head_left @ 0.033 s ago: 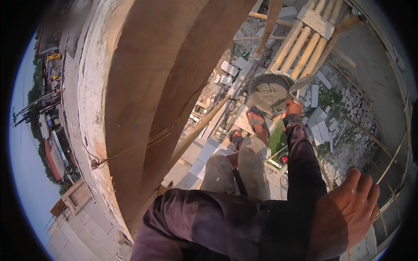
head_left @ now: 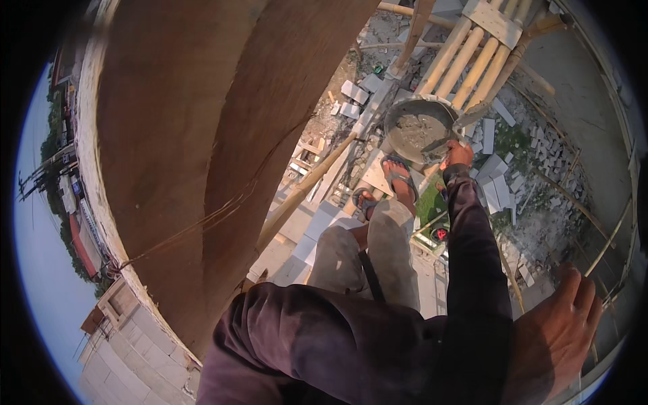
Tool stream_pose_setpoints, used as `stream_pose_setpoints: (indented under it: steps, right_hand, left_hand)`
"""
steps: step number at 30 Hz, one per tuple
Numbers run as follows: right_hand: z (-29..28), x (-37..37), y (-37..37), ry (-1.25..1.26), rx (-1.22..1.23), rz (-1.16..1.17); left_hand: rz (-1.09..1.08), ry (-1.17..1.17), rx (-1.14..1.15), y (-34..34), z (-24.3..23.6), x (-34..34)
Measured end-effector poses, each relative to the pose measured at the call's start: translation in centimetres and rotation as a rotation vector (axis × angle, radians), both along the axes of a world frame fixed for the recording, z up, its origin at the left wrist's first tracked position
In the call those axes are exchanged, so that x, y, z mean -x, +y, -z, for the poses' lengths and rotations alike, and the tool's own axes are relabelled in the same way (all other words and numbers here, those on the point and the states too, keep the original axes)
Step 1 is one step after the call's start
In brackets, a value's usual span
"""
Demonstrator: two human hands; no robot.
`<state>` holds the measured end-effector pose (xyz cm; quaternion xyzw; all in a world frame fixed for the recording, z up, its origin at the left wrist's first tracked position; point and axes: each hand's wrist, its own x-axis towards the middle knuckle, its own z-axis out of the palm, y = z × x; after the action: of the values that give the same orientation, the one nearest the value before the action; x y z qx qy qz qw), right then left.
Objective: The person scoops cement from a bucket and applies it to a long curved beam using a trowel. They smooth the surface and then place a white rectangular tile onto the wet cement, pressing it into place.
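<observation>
My right hand (head_left: 459, 155), at the end of the extended dark sleeve, is closed on what looks like the handle of a grey trowel-like tool (head_left: 470, 118) at the right rim of a round bucket (head_left: 432, 106) of wet grey mortar. The bucket stands on bamboo scaffolding (head_left: 469, 61), just beyond my sandalled feet (head_left: 399, 175). My left arm crosses low over my body; my left hand (head_left: 557, 331) is at the lower right, knuckles up and fingers curled. What it grips, if anything, is hidden.
A large brown board (head_left: 169, 155) with loose wire takes up the left. A slanted bamboo pole (head_left: 310, 179) runs beside my legs. Far below lie white blocks (head_left: 493, 189), rubble and grass. A grey wall (head_left: 580, 94) curves along the right; rooftops and sky show at the far left.
The board fills more of the left as the view has shifted slightly. My left hand sits a little farther right, and the bucket and right hand appear slightly higher in the picture.
</observation>
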<state>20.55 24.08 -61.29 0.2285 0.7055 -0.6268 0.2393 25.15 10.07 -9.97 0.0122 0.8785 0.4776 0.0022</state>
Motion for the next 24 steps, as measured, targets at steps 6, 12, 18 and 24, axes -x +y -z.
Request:
stream_pose_setpoints:
  steps: [6,12,18,24]
  right_hand:
    - [-0.5,5.2,1.5,0.079,-0.780,-0.175]
    - [-3.6,2.8,3.5,0.411,-0.884,-0.358]
    - [-6.9,-0.7,0.8,0.229,-0.757,-0.736]
    - [-3.4,3.3,-2.8,0.060,-1.019,-1.306]
  left_hand:
    - [0.081,-0.388,0.507,-0.5,4.2,-0.2]
    - [0.214,-0.616,0.773,-0.4,6.6,-0.7]
    - [0.140,-0.421,0.718,-4.3,7.1,-2.5]
    - [0.043,-0.122,0.112,-9.0,14.0,-6.9]
